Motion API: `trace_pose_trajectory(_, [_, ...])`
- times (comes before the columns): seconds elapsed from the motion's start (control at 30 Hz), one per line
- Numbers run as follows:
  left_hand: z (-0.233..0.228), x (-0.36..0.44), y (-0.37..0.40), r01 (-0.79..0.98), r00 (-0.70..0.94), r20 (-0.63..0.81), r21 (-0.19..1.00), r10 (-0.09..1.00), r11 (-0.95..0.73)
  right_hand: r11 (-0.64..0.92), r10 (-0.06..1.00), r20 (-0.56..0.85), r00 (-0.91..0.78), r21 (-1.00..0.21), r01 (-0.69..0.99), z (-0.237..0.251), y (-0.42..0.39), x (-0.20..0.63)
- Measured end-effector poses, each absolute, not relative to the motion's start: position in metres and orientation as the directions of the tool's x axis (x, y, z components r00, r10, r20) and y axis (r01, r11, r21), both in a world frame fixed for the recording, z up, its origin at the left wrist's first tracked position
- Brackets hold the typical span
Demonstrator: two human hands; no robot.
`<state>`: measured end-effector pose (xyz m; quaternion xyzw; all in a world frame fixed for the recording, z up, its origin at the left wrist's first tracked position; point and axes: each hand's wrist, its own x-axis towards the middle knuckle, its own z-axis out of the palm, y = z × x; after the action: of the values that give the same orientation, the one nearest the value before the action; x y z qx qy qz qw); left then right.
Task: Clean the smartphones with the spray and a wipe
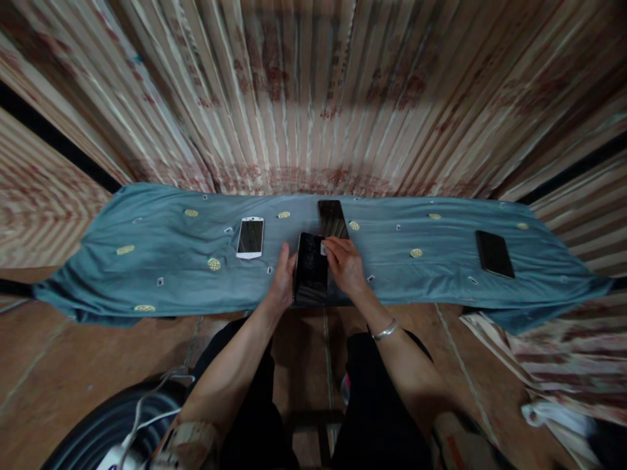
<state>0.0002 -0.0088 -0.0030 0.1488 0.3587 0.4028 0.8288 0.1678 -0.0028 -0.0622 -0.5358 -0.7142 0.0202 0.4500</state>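
My left hand (283,279) grips the left edge of a black phone (310,269), held tilted over the near edge of the blue-green cloth (161,267). My right hand (345,263) pinches the phone's top right corner, where a small pale piece (323,249) sits under my fingertips. A second black phone (332,219) lies flat on the cloth just behind my right hand.
A white phone (250,237) lies on the cloth to the left, another black phone (494,254) far right. Striped curtains (313,98) hang behind. A dark round object with white cables (117,418) sits by my left elbow on the tiled floor.
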Motion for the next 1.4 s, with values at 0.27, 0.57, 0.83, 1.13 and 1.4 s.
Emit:
trace_pose_trajectory(0.27, [0.002,-0.004,0.001,-0.608,0.351,-0.448,0.559,0.822,0.564,0.474,0.774,0.628,-0.084,-0.485,0.735,-0.06,-0.015,0.155])
trace_pose_trajectory(0.57, [0.016,-0.009,0.009,-0.674,0.276,-0.462,0.532,0.843,0.512,0.511,0.783,0.605,-0.143,-0.496,0.702,-0.058,-0.035,0.141])
trace_pose_trajectory(0.83, [0.016,-0.013,0.015,-0.698,0.246,-0.419,0.549,0.874,0.46,0.57,0.741,0.639,-0.204,-0.44,0.694,-0.058,-0.049,0.134])
trace_pose_trajectory(1.13, [0.006,-0.01,0.019,-0.695,0.168,-0.405,0.598,0.899,0.399,0.602,0.752,0.599,-0.275,-0.452,0.658,-0.053,-0.062,0.118])
trace_pose_trajectory(1.4, [0.002,0.001,0.016,-0.701,0.182,-0.381,0.596,0.906,0.391,0.611,0.736,0.615,-0.284,-0.422,0.67,-0.048,-0.055,0.106])
